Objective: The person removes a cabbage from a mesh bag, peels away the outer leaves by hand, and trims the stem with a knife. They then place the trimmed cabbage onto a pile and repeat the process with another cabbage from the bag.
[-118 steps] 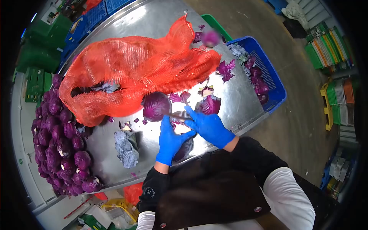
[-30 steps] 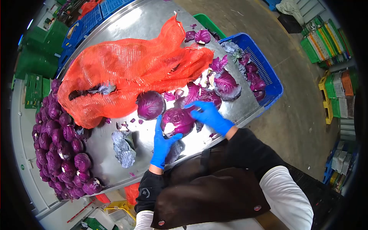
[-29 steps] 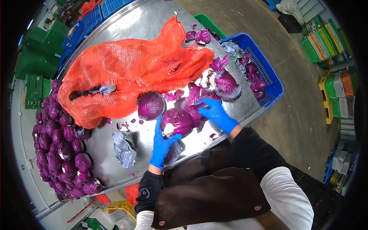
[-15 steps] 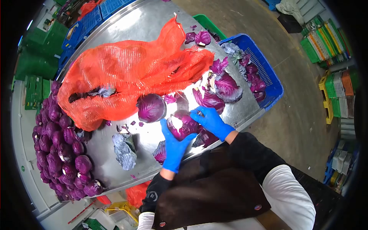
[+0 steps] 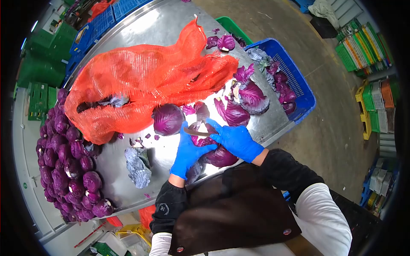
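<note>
My left hand [image 5: 188, 152], in a blue glove, is closed around the left side of a red cabbage [image 5: 200, 141] low over the steel table [image 5: 115, 179]. White cut flesh shows on its upper side. In my gloved right hand [image 5: 239, 142] is a knife [image 5: 197, 133]; its blade lies across the cabbage and points left toward my left fingers. The handle is mostly hidden in my grip. Purple outer leaves [image 5: 222, 157] lie just below my hands. Another whole red cabbage [image 5: 168, 119] sits beyond my left fingertips.
A red mesh sack [image 5: 132, 77] covers the table's far part. A heap of red cabbages [image 5: 64, 170] stands at left. Loose leaves [image 5: 254, 98] lie at right, beside a blue crate [image 5: 305, 100] of leaves. A greyish leaf [image 5: 138, 167] lies left of my hands.
My right hand has moved slightly left and down, and the knife blade now shows across the cabbage. My left hand has shifted a little left and turned with the cabbage.
</note>
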Available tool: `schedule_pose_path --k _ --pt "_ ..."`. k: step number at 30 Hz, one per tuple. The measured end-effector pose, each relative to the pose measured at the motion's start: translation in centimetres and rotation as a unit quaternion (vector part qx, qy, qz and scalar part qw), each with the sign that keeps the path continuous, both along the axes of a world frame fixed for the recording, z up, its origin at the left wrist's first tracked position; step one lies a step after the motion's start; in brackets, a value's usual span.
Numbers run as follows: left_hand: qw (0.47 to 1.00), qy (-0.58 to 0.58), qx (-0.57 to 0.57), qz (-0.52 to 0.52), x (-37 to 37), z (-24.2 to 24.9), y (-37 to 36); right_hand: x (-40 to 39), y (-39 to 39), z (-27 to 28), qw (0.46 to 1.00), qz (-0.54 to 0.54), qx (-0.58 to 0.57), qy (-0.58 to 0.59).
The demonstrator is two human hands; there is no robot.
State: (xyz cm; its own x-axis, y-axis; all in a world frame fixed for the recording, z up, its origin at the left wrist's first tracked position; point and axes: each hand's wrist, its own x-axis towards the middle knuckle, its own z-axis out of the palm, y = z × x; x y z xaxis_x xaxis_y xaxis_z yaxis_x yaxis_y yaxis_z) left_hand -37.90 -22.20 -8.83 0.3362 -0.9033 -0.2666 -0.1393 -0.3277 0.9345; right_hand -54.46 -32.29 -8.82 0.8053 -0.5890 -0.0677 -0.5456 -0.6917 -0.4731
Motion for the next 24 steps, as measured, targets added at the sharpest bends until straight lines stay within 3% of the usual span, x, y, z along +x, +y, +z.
schedule_pose_path --k 4,7,8,9,10,11,13,14,16,17,18,19,22,24 --pt "0.999 0.025 0.018 -0.010 0.2 0.2 -0.5 0.4 -0.2 0.8 0.998 0.017 -0.030 0.046" --pt "0.998 0.036 0.039 -0.016 0.1 -1.1 -0.5 1.6 -1.6 -0.1 1.000 0.018 0.009 0.017" --pt "0.998 -0.039 0.042 -0.010 -0.3 -1.7 0.0 2.1 -2.5 -0.8 1.000 0.020 0.010 0.018" --pt "0.992 -0.114 0.046 -0.004 -1.0 -2.0 0.5 2.6 -3.8 -1.8 0.998 -0.047 0.038 0.008" --pt "0.972 -0.225 -0.004 -0.073 -2.2 -1.5 1.2 3.1 -5.1 -3.3 0.991 -0.113 0.066 -0.003" --pt "0.960 -0.262 -0.018 -0.098 -2.9 -0.9 1.3 3.4 -6.4 -6.1 0.992 -0.076 0.096 -0.011" --pt "0.972 -0.229 0.001 -0.060 -2.7 -1.6 2.0 4.0 -4.2 -4.3 0.959 -0.088 0.230 -0.138" --pt "0.972 -0.229 0.000 -0.061 -2.3 -1.7 2.3 4.2 -3.8 -4.3 0.963 -0.083 0.237 -0.095" --pt "1.000 0.018 -0.004 -0.003 -1.0 -1.6 3.2 4.2 -4.6 -5.2 0.958 -0.141 0.230 -0.097" --pt "1.000 0.017 0.001 -0.002 -0.6 -1.8 4.0 3.9 -4.7 -5.8 0.950 -0.200 0.221 -0.094" --pt "1.000 -0.017 0.001 0.001 -0.2 -2.3 4.3 3.4 -4.8 -2.1 0.898 -0.244 0.360 -0.072" --pt "0.999 -0.047 -0.002 0.004 -0.1 -2.7 4.3 3.1 -4.3 -0.7 0.899 -0.245 0.357 -0.071" --pt "1.000 -0.021 0.015 0.004 0.1 -1.9 3.7 1.8 -1.3 0.4 0.944 -0.059 0.322 -0.030" --pt "1.000 0.006 0.008 0.000 0.2 -1.9 3.5 1.4 -0.5 0.1 0.906 -0.089 0.403 -0.094"
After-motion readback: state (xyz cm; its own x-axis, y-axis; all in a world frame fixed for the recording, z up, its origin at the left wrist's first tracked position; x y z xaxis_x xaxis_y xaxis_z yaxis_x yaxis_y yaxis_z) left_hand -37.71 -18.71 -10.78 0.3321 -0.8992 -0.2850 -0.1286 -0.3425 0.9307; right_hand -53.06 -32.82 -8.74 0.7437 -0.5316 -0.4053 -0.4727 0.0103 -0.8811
